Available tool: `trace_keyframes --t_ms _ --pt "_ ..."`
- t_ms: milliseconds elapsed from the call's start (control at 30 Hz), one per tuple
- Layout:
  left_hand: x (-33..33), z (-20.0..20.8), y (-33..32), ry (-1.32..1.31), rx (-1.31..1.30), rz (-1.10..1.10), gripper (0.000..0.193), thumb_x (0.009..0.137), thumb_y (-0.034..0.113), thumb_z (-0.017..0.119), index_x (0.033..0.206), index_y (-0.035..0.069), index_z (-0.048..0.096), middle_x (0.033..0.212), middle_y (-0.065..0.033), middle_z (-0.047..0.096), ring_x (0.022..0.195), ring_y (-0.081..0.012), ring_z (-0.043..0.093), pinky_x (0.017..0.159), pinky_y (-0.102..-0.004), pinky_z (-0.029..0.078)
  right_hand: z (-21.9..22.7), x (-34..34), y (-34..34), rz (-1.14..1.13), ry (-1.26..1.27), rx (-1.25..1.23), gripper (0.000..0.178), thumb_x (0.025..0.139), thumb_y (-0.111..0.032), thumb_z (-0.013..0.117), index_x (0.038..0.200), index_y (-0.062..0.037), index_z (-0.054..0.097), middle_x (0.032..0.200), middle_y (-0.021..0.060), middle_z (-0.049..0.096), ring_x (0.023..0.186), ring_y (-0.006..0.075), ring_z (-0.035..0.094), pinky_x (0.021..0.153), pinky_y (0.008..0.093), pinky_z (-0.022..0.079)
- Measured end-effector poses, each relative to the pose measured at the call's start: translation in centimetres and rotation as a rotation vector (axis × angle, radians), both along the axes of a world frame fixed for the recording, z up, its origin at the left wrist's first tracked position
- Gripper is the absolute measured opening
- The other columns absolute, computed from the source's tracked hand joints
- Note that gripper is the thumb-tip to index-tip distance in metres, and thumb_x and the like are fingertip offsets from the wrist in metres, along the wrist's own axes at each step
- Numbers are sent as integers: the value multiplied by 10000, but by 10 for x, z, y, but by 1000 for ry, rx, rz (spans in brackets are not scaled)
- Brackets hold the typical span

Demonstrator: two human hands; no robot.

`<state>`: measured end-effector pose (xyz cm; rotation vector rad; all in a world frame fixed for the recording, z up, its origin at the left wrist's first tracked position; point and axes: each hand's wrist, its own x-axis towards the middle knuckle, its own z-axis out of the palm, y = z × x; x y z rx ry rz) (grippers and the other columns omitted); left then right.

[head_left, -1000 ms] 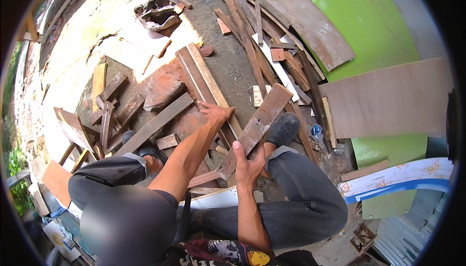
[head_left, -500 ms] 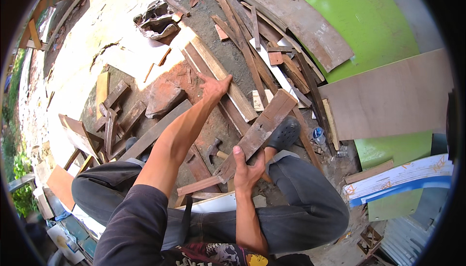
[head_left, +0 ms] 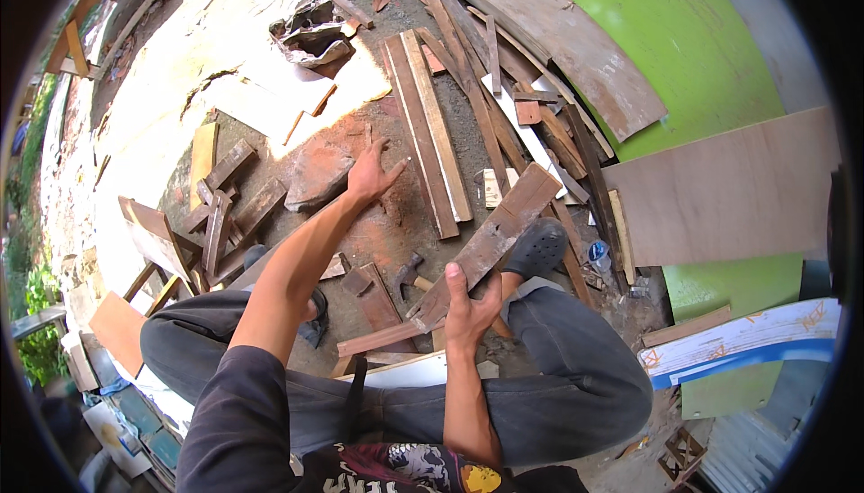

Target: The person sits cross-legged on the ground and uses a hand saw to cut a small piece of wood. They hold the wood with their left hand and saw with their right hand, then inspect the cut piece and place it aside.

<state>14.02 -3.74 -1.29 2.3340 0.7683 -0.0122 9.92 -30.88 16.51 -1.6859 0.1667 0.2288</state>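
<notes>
My right hand (head_left: 472, 311) grips a worn brown wooden board (head_left: 490, 237), which slants across in front of my right shin, its far end up to the right. My left hand (head_left: 371, 174) holds nothing; its fingers are spread above the reddish ground. Just right of it lie two long wooden strips side by side, one dark brown (head_left: 418, 133) and one paler (head_left: 441, 129). A reddish stone slab (head_left: 318, 174) is close to the left hand's other side. Between my legs rests a hammer (head_left: 409, 273), its handle partly hidden behind the held board.
Short wood offcuts (head_left: 219, 232) are heaped at the left. Long scrap strips (head_left: 468, 79) pile up at the far right, beside green sheets (head_left: 684, 34) and a brown panel (head_left: 720, 192). A crumpled dark bag (head_left: 310, 32) sits at the back. A white board (head_left: 405, 373) crosses near my lap.
My left hand has let go of the two long strips and moved left. The strips now lie further right and more upright in view. My right hand keeps hold of the board.
</notes>
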Motion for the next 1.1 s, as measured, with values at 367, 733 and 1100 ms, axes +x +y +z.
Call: trace_keyframes --t_ms 367,733,1100 --pt "-211 14 23 381 418 62 813 776 601 747 1310 37 509 1247 -163 553 1218 -342 524 982 -466 432 18 -10 5 34 -18 -14 552 839 -367 827 1116 64 621 1031 132 671 938 212 635 856 348 503" --pt "-251 4 40 452 331 -125 755 758 361 816 1373 115 453 1190 -154 580 1176 -324 565 929 -461 451 22 -19 0 50 -138 -104 528 834 -374 827 1107 39 645 1041 133 656 940 216 625 863 360 492" --pt "-174 34 20 108 415 -209 839 713 340 837 1436 197 437 1134 -138 562 1117 -313 559 894 -454 444 35 -26 4 108 -167 -120 620 868 -364 790 1242 92 599 1161 143 643 1032 220 602 934 339 472"
